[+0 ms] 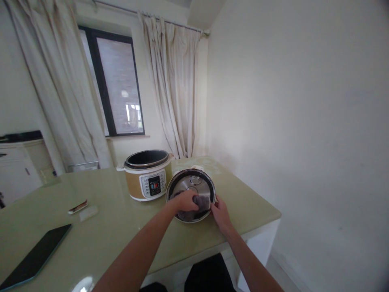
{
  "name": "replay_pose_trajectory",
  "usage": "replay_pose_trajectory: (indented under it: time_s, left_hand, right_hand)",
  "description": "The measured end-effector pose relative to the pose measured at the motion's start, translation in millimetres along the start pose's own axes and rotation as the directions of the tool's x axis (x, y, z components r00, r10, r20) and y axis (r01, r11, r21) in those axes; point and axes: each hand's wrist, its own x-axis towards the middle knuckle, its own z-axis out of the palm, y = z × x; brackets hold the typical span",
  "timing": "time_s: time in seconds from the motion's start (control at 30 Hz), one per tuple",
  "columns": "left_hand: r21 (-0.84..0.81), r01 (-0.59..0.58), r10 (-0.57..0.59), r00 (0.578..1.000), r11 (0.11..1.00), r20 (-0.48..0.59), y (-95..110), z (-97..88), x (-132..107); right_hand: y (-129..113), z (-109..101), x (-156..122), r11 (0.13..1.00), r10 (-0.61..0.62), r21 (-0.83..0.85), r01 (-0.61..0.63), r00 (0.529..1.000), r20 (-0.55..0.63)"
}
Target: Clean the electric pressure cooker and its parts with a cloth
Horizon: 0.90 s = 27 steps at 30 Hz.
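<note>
A round pressure cooker lid [197,187] leans with its metal inner side towards me, a dark ring around its edge. Across its lower part, my left hand [187,201] is closed on a dark grey cloth [201,202], which lies against the metal. My right hand [220,213] grips the lid's rim at the lower right; part of its fingers is hidden behind the edge. Just left of the lid stands the electric pressure cooker [133,184], white and gold, uncovered, with a button panel on its front and a dark pot inside.
All this stands on a pale green table [118,227], whose corner juts out at the right near the wall. A dark flat tablet-like slab [38,255] lies at the left, with a small whitish block [88,213] and a narrow reddish-white object [78,207] beyond it.
</note>
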Motion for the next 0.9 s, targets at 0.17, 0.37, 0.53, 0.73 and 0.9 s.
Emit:
replay_pose_trajectory:
  time_s: [0.17,0.37,0.53,0.73,0.9]
  left_hand:
    - [0.205,0.105,-0.080,0.988,0.973,-0.129,-17.4,-11.9,-18.0]
    - [0.212,0.333,-0.237,0.895,0.919,-0.379,-16.3,-7.1,-13.4]
    - [0.035,0.422,-0.373,0.833,0.906,-0.408,12.3,-3.2,9.7]
    - [-0.042,0.059,-0.066,0.978,0.997,-0.198,46.1,4.9,15.6]
    - [-0.032,-0.100,0.102,0.992,0.994,0.080,20.5,-7.5,7.6]
  right_hand:
    - [-4.1,2.3,1.1,0.999,0.034,-0.041,-0.034,0.999,0.001]
    - [-13.5,5.8,-2.1,0.991,-0.026,-0.129,0.024,1.000,-0.014]
    - [-10.1,4.5,-3.4,0.991,-0.027,-0.129,0.029,0.999,0.020]
    - [-0.6,0.2,-0.5,0.995,0.035,-0.091,-0.034,0.999,0.012]
    - [-6.9,0.8,-2.7,1.000,0.023,0.013,-0.024,1.000,0.012]
